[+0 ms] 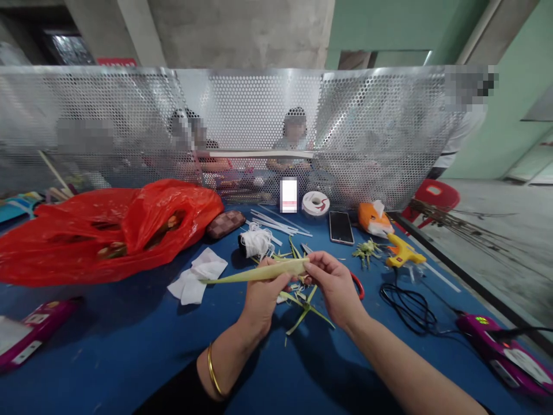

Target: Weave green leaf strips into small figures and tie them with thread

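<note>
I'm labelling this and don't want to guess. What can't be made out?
In the head view:
Left hand: some fingers hidden by the pale leaf.
Red loop: rest hidden by right hand.
Red bag: contents mostly covered by its folds.
Left purple device: cut off by left edge.
Person opposite: veiled by the perforated panel.

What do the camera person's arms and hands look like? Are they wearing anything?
The left hand and right hand wear no gloves. A smooth gold-coloured bangle circles the left wrist, above a black sleeve. The right wrist has no bangle.
</note>
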Motion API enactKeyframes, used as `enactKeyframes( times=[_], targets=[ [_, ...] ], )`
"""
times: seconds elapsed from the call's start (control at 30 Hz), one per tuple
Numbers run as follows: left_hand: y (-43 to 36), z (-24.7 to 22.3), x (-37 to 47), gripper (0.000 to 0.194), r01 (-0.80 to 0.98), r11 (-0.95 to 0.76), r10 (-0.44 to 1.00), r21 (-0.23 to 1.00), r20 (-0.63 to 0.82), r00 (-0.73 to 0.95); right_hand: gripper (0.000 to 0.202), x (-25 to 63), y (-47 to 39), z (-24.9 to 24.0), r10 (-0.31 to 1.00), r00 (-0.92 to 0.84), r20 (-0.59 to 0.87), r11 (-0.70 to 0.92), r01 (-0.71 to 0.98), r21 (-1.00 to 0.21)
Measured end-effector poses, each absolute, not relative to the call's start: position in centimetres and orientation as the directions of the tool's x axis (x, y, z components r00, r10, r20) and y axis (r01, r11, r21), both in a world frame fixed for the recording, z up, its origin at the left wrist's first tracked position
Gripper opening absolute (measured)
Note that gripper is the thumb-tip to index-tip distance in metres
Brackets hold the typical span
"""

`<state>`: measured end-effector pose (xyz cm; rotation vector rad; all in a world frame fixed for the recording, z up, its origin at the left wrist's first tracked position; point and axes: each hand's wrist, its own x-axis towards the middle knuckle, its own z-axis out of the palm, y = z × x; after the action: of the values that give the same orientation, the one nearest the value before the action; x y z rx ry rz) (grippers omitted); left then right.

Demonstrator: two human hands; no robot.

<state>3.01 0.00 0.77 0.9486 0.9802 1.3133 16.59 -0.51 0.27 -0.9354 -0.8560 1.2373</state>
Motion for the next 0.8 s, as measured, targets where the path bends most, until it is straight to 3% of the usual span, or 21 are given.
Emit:
enactKeyframes(
  times=[0.1, 0.23, 0.33, 0.4, 0.47, 0.53, 0.6, 0.7, 0.8],
  targets=[
    [0.2, 0.5, 2.9, 0.020, -0.311, 0.146, 0.988, 0.939, -0.125, 0.088, 0.018, 16.7, -0.3, 0.1, 0.982, 0.179, 0.060, 0.121, -0.355, -0.927],
    [0.3, 0.0, 2.9, 0.030, -0.244, 0.319, 0.934, 0.916, -0.261, 0.244, 0.014, 17.8, 0.4, 0.1, 0.905, 0.398, 0.148, 0.268, -0.265, -0.926],
    [0.4, 0.0, 2.8, 0.027, -0.240, 0.299, 0.942, 0.924, -0.246, 0.230, 0.009, 19.1, 0.5, 0.6, 0.729, 0.544, 0.415, 0.438, 0.096, -0.894],
    [0.3, 0.2, 2.6, 0.027, -0.256, 0.235, 0.963, 0.938, -0.188, 0.195, 0.008, 19.8, 0.0, 1.1, 0.566, 0.428, 0.704, 0.531, 0.464, -0.709],
    [0.3, 0.5, 2.5, 0.032, -0.275, 0.208, 0.966, 0.939, -0.154, 0.205, 0.017, 20.1, -0.6, 1.4, 0.415, 0.121, 0.902, 0.598, 0.710, -0.371],
    [0.3, 0.7, 2.4, 0.037, -0.305, 0.238, 0.951, 0.922, -0.157, 0.268, 0.024, 19.8, -1.2, 1.5, 0.295, -0.235, 0.926, 0.648, 0.762, -0.012],
    [0.3, 0.7, 2.3, 0.038, -0.340, 0.287, 0.927, 0.896, -0.169, 0.335, 0.022, 19.2, -1.6, 1.3, 0.213, -0.508, 0.835, 0.663, 0.703, 0.259],
    [0.4, 0.4, 2.3, 0.030, -0.377, 0.324, 0.922, 0.868, -0.201, 0.331, 0.020, 18.5, -1.8, 0.8, 0.190, -0.670, 0.718, 0.649, 0.634, 0.420],
    [0.5, 0.3, 2.3, 0.024, -0.358, 0.321, 0.937, 0.876, -0.239, 0.255, 0.022, 18.4, -1.6, 0.4, 0.213, -0.668, 0.713, 0.665, 0.634, 0.395]
  ],
)
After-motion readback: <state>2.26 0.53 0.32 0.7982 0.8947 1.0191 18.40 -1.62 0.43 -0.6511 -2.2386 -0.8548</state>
